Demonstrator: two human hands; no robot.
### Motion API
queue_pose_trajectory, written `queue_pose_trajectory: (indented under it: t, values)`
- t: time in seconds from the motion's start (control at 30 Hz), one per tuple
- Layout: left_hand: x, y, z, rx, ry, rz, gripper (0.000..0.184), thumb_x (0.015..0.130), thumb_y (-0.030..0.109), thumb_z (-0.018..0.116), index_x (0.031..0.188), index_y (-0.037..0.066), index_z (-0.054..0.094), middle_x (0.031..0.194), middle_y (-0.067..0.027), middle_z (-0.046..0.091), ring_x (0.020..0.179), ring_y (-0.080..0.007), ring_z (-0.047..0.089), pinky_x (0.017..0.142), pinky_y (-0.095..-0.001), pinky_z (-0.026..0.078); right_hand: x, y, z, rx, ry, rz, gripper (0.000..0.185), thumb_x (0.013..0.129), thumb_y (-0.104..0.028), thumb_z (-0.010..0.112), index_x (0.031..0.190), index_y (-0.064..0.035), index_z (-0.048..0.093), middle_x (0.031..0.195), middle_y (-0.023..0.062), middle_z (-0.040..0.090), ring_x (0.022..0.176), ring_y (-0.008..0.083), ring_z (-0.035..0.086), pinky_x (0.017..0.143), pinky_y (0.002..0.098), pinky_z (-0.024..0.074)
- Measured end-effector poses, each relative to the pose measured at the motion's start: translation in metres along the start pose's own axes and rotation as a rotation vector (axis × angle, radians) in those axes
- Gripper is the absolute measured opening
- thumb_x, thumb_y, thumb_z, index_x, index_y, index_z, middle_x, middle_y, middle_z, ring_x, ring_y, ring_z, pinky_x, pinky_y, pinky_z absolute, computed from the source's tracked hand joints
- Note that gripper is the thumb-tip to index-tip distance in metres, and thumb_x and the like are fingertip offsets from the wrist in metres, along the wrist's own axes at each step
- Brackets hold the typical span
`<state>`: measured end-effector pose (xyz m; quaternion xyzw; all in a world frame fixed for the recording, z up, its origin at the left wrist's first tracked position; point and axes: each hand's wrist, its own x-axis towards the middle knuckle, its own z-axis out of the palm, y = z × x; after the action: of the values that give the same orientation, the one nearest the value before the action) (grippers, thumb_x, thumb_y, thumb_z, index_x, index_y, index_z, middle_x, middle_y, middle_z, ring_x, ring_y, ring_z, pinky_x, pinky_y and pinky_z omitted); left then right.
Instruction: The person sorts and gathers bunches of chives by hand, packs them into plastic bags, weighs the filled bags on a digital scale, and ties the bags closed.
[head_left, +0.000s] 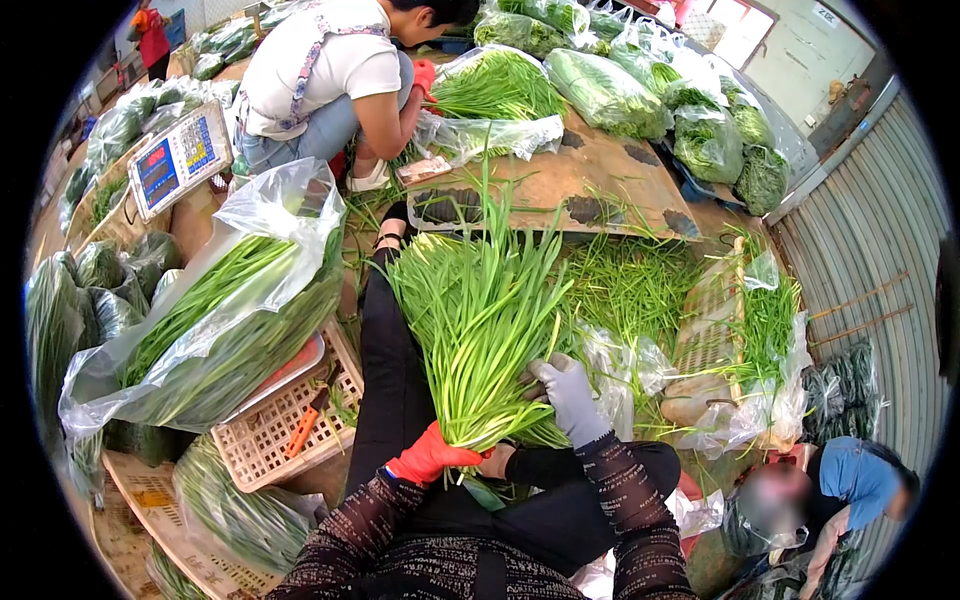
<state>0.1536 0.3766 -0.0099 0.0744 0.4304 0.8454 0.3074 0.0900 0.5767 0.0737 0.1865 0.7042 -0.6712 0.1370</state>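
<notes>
A large bunch of garlic chives [480, 320] stands upright over my lap, pale stalk ends down and green leaves fanned out. My left hand [435, 457], in a red glove, is closed around the stalks near the bottom. In a grey glove, my right hand [565, 395] is at the right edge of the bunch, its fingers bent in and pinching stalks there. Some fingertips are partly hidden among the chives. Loose chives [635, 290] lie in a heap beyond my right hand.
On the left, an open plastic bag of chives [225, 290] rests over a perforated crate [265, 440] with an orange-handled knife [303, 432]. A digital scale [180, 162] stands behind. Ahead, a crouching person [320, 75] handles greens beside a wooden board [600, 185]. Another person [860, 480] bends at lower right.
</notes>
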Motion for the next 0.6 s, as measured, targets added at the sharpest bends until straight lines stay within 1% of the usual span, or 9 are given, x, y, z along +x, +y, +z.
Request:
queue_pose_trajectory:
  t: [0.1, 0.17, 0.23, 0.27, 0.37, 0.43, 0.5, 0.53, 0.6]
  values:
    - [0.001, -0.001, 0.000, 0.009, -0.020, 0.004, 0.056, 0.060, 0.006, 0.073, 0.113, 0.002, 0.054, 0.096, -0.0066, 0.062, 0.086, -0.0169, 0.059, 0.078, -0.0297, 0.046, -0.002, -0.001, 0.004, 0.021, 0.066, -0.027, 0.020, 0.081, -0.021, 0.058, 0.086, -0.0015, 0.059, 0.076, 0.0072, 0.063, 0.050, 0.0125, 0.056, 0.045, 0.0221, 0.0433]
    - [0.001, 0.000, 0.001, 0.020, -0.027, 0.003, 0.057, 0.059, 0.006, 0.073, 0.113, 0.002, 0.054, 0.097, -0.0067, 0.062, 0.087, -0.0169, 0.059, 0.078, -0.0298, 0.046, -0.004, -0.012, 0.009, -0.006, 0.058, -0.012, 0.020, 0.079, -0.011, 0.058, 0.094, 0.0020, 0.058, 0.075, 0.0070, 0.061, 0.050, 0.0125, 0.053, 0.045, 0.0228, 0.0415]
    - [-0.001, 0.000, 0.000, 0.031, -0.031, 0.004, 0.057, 0.059, 0.005, 0.073, 0.113, 0.002, 0.054, 0.098, -0.0067, 0.062, 0.088, -0.0169, 0.059, 0.079, -0.0299, 0.046, 0.006, 0.000, 0.008, 0.008, 0.011, -0.033, 0.020, 0.077, -0.010, 0.059, 0.093, 0.0023, 0.058, 0.073, 0.0060, 0.060, 0.049, 0.0118, 0.051, 0.045, 0.0227, 0.0407]
    - [-0.001, 0.000, -0.001, 0.046, -0.038, 0.011, 0.053, 0.061, 0.003, 0.073, 0.111, 0.002, 0.056, 0.098, -0.0065, 0.063, 0.088, -0.0164, 0.059, 0.080, -0.0296, 0.046, 0.009, 0.004, 0.007, 0.022, -0.037, -0.055, 0.020, 0.076, -0.009, 0.060, 0.091, 0.0026, 0.058, 0.071, 0.0049, 0.059, 0.048, 0.0111, 0.050, 0.045, 0.0225, 0.0398]
    - [-0.001, 0.000, -0.002, 0.046, -0.026, 0.013, 0.047, 0.063, 0.001, 0.072, 0.108, 0.002, 0.058, 0.098, -0.0058, 0.064, 0.089, -0.0156, 0.060, 0.080, -0.0293, 0.047, 0.011, 0.000, 0.007, 0.025, -0.025, -0.011, 0.021, 0.074, -0.010, 0.062, 0.090, 0.0026, 0.058, 0.068, 0.0034, 0.057, 0.047, 0.0107, 0.049, 0.045, 0.0225, 0.0390]
    - [0.000, -0.001, -0.003, 0.026, -0.027, -0.021, 0.059, 0.058, 0.003, 0.074, 0.113, 0.003, 0.054, 0.101, -0.0065, 0.062, 0.090, -0.0168, 0.058, 0.080, -0.0301, 0.046, 0.012, 0.002, 0.006, 0.035, -0.014, 0.001, 0.022, 0.073, -0.011, 0.063, 0.089, 0.0023, 0.059, 0.066, 0.0024, 0.056, 0.047, 0.0100, 0.048, 0.044, 0.0226, 0.0382]
    - [0.000, -0.001, -0.004, 0.026, -0.032, -0.019, 0.059, 0.058, 0.003, 0.074, 0.114, 0.003, 0.054, 0.100, -0.0065, 0.062, 0.089, -0.0168, 0.058, 0.080, -0.0301, 0.046, 0.012, 0.003, 0.004, 0.020, 0.005, 0.030, 0.020, 0.076, -0.019, 0.065, 0.086, -0.0027, 0.061, 0.062, -0.0001, 0.056, 0.045, 0.0076, 0.048, 0.042, 0.0210, 0.0383]
    - [0.000, -0.001, -0.004, 0.027, -0.039, -0.019, 0.059, 0.058, 0.003, 0.073, 0.114, 0.003, 0.054, 0.100, -0.0065, 0.062, 0.089, -0.0168, 0.059, 0.080, -0.0302, 0.046, 0.012, 0.004, 0.004, 0.021, 0.007, 0.034, 0.020, 0.076, -0.019, 0.065, 0.086, -0.0027, 0.061, 0.062, -0.0001, 0.056, 0.045, 0.0076, 0.048, 0.042, 0.0210, 0.0383]
    - [0.001, 0.001, 0.001, 0.037, -0.040, 0.004, 0.059, 0.059, 0.004, 0.073, 0.114, 0.003, 0.054, 0.098, -0.0063, 0.062, 0.088, -0.0168, 0.059, 0.079, -0.0301, 0.046, 0.013, 0.005, 0.004, 0.031, -0.001, 0.030, 0.017, 0.076, -0.010, 0.060, 0.089, 0.0015, 0.059, 0.064, 0.0026, 0.056, 0.045, 0.0092, 0.048, 0.041, 0.0223, 0.0376]
